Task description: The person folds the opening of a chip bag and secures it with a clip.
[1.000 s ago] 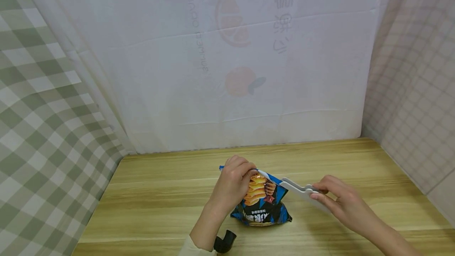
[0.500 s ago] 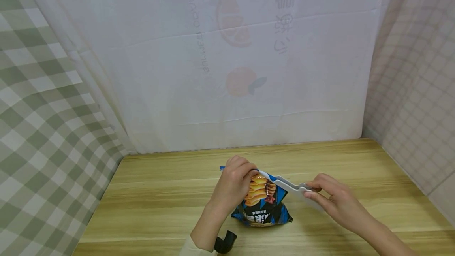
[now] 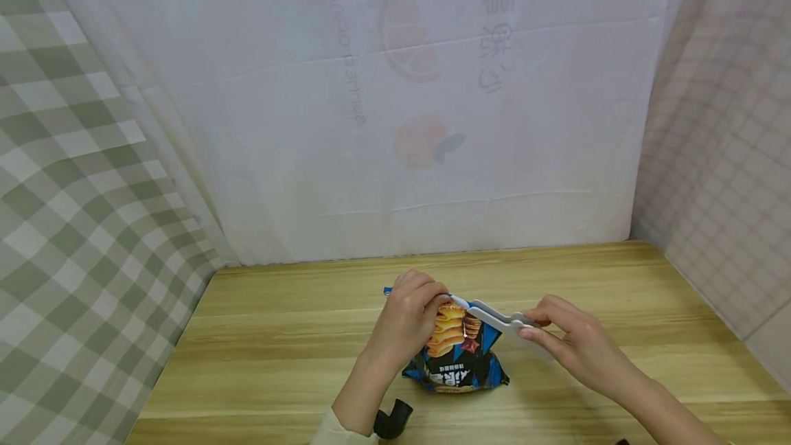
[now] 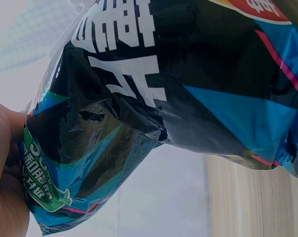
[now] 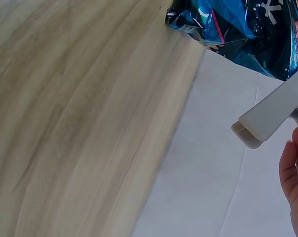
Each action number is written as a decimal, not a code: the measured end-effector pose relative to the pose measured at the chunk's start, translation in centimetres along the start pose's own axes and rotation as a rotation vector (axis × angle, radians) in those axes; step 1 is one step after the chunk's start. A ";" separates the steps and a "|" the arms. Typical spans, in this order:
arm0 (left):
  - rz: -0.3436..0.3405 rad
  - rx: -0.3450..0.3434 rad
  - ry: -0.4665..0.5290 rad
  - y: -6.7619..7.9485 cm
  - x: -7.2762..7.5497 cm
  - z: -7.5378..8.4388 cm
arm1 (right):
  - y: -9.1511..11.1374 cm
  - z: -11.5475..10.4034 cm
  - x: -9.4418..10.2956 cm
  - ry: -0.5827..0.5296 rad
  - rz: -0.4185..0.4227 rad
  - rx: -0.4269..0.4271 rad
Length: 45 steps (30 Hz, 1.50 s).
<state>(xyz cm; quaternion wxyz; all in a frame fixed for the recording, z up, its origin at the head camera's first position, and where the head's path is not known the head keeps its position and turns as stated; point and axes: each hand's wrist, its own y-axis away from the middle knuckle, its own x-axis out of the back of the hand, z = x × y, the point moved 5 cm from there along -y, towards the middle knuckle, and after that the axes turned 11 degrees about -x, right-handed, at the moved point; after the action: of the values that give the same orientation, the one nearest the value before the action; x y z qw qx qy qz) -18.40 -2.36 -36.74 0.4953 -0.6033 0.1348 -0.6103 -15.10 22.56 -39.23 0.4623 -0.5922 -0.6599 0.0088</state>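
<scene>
A blue-and-black snack bag [image 3: 454, 366] stands on the table, its pictured front turned toward me. My left hand [image 3: 404, 318] grips the bag's top edge, fingers folded over it. From the right, my right hand [image 3: 571, 338] pinches a white bag sealer [image 3: 494, 318] between thumb and fingers. The sealer's two long arms lie along the top right of the bag. In the left wrist view the bag [image 4: 203, 69] fills most of the picture, with part of the left hand [image 4: 6, 173] at its edge. The right wrist view shows the sealer's body [image 5: 275, 108] and the right hand's fingertips.
A wood-grain table [image 3: 278, 349] lies under everything. White printed cloth [image 3: 296, 156] hangs behind it, with green checked cloth [image 3: 80, 177] at left and pale grid cloth [image 3: 723, 177] at right. A black bent piece [image 3: 393, 420] sits beside the left wrist.
My right hand has moved left and slightly up, sliding the bag sealer farther along the bag's top edge. The left hand and the bag have stayed nearly still.
</scene>
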 end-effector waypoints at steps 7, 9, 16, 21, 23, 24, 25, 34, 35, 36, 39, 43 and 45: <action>-0.007 0.001 0.002 0.0 -0.1 -0.1 | -0.7 -0.5 -0.4 -0.010 -0.014 -0.003; -0.011 0.002 0.001 0.0 -0.1 -0.1 | -0.9 -0.6 -0.5 -0.012 -0.020 -0.001; -0.004 0.000 0.017 0.0 -0.1 -0.1 | -1.5 -1.0 -0.8 -0.022 -0.026 0.035; -0.013 0.000 0.009 0.0 0.0 -0.1 | -1.9 -1.1 -1.0 -0.016 -0.028 0.039; -0.023 0.005 0.012 0.0 0.0 -0.1 | -2.1 -1.2 -1.0 -0.013 -0.030 0.039; -0.028 0.008 0.014 0.1 0.0 -0.1 | -2.1 -1.3 -1.0 -0.012 -0.032 0.038; -0.031 0.009 0.016 0.1 0.0 -0.1 | -2.2 -1.3 -1.1 -0.013 -0.034 0.036; -0.049 0.026 0.039 0.1 0.1 -0.1 | -2.8 -1.6 -1.3 -0.012 -0.036 0.075; -0.051 0.029 0.043 0.1 0.1 -0.1 | -2.8 -1.6 -1.3 -0.012 -0.035 0.082; -0.055 0.032 0.045 0.1 0.1 -0.1 | -2.9 -1.7 -1.3 -0.012 -0.035 0.087; -0.060 0.035 0.050 0.1 0.1 -0.1 | -3.0 -1.8 -1.3 -0.012 -0.036 0.096; -0.053 0.031 0.044 0.2 0.2 -0.1 | -3.3 -2.0 -1.4 -0.014 -0.049 0.092; -0.047 0.026 0.035 0.1 0.3 -0.1 | -3.4 -2.0 -1.5 -0.009 -0.053 0.084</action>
<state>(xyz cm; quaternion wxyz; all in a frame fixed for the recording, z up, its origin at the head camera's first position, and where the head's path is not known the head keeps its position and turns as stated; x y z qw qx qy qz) -18.33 -2.64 -36.70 0.4863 -0.5889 0.1214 -0.6340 -16.65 19.30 -37.04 0.4840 -0.5544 -0.6765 0.0270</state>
